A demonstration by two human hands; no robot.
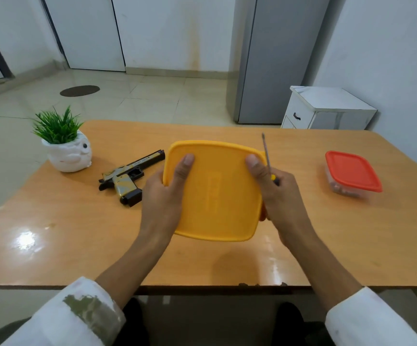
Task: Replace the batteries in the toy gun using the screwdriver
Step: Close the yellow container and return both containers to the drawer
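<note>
L hand (163, 193) & R hand (274, 193) grip yellow box (214, 196) over desk (77, 233).
R hand also holds screwdriver (266, 156), tip at 12 o'clock. Toy gun (127, 176), tan & black, at 9 o'clock; writing too small to read.

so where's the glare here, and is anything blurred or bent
Head view: a bright glare patch on the glossy orange wooden table at near left, fainter streaks near right; the wide lens splays the dark door frames outward; the red-lidded clear plastic box at far right looks slightly smeared; the yellow square plastic lid is sharp.
</note>
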